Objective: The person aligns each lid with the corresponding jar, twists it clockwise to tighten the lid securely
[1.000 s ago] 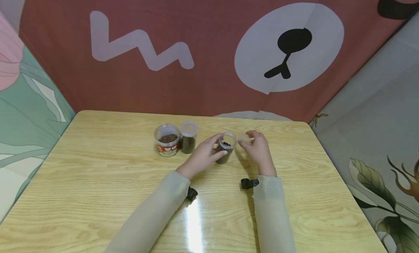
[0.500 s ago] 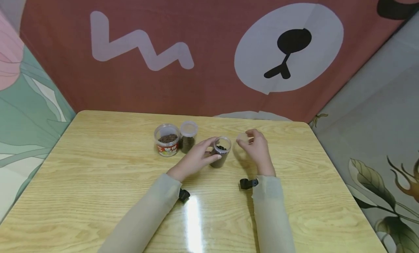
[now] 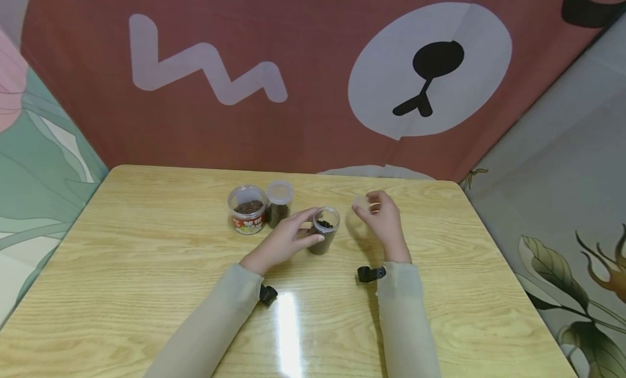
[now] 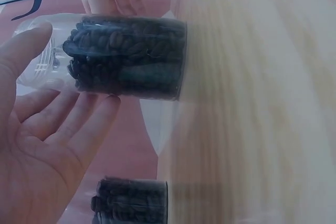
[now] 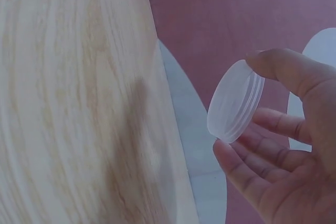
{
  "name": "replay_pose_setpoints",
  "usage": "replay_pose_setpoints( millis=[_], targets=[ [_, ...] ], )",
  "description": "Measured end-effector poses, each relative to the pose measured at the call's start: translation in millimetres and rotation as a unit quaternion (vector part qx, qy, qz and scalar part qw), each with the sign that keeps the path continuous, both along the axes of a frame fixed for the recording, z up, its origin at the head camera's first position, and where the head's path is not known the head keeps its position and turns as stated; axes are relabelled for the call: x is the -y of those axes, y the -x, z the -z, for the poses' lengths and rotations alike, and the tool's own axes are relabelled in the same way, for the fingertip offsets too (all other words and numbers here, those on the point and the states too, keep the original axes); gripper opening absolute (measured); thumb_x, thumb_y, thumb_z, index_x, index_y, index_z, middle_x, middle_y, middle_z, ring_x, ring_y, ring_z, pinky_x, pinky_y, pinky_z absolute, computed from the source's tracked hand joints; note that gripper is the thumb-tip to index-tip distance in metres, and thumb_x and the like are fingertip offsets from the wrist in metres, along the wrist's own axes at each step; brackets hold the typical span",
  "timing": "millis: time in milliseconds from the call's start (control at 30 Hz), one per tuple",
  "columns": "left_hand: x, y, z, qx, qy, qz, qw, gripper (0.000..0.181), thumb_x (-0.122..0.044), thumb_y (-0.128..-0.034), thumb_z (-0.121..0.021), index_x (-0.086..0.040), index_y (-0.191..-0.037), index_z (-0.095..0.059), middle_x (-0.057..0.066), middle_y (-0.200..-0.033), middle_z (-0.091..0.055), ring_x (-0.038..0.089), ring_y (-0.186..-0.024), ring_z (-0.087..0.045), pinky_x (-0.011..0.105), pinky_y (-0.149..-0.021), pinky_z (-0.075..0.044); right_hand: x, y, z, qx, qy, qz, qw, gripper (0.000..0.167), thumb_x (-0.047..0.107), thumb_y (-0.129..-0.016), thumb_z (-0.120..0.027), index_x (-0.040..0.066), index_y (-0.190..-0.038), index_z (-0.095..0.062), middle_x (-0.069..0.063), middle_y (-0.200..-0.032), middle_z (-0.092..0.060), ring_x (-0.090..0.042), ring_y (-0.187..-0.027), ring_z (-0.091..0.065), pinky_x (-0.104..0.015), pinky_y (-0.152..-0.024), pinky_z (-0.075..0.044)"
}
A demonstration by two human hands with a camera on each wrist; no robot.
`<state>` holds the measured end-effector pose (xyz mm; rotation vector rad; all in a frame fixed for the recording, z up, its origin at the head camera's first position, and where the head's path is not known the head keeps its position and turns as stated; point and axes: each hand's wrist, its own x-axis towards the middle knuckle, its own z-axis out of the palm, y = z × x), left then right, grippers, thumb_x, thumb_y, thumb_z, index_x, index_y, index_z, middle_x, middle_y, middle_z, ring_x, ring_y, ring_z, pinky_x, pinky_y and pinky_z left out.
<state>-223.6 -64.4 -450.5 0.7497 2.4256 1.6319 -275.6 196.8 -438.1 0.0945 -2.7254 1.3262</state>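
Note:
My left hand [image 3: 279, 243] holds a clear plastic jar of coffee beans [image 4: 128, 59] near its neck, thumb on one side and fingers on the other. The jar is upright with an open mouth, and its base appears to be on the table. To its right, my right hand [image 3: 387, 220] pinches a translucent screw lid [image 5: 236, 100] between thumb and fingertips, raised above the table and apart from the jar. The lid's threaded rim shows in the right wrist view.
A lidded jar with dark contents [image 3: 279, 209] stands left of my left hand. Beside it is a wider open tub [image 3: 248, 224] with a red label and brown pieces inside. The wooden table [image 3: 146, 269] ends at a red curtain [image 3: 313, 133] behind.
My left hand has moved the jar left and slightly nearer to me, away from the lid. My right hand has stayed almost in place, still pinching the lid.

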Motion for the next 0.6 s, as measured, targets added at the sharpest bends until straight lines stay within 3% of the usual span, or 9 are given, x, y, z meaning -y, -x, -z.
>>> replay_pose_setpoints(
  millis=[367,600],
  targets=[
    [7.2,0.5,1.5,-0.001,-0.013,0.019,0.9997,0.065,-0.023,-0.0981,-0.070,-0.006,-0.154,-0.041,0.010,-0.155,-0.045,0.025,-0.140,-0.045,0.035,-0.108,-0.048,-2.6,0.6,-0.3,-0.017,-0.008,-0.009,0.9998,0.052,0.032,-0.095,-0.073,0.006,-0.138,-0.058,-0.022,-0.128,-0.056,-0.036,-0.106,-0.059,-0.052,-0.087,-0.055],
    [13.1,-1.1,0.7,0.018,-0.021,0.031,0.9991,0.066,-0.021,-0.0969,-0.072,-0.006,-0.153,-0.042,0.011,-0.155,-0.044,0.027,-0.140,-0.045,0.034,-0.109,-0.047,-1.4,-2.3,-2.4,-0.009,0.004,-0.010,0.9999,0.049,0.033,-0.094,-0.074,0.007,-0.132,-0.058,-0.018,-0.127,-0.056,-0.034,-0.103,-0.059,-0.048,-0.080,-0.056]
  ],
)
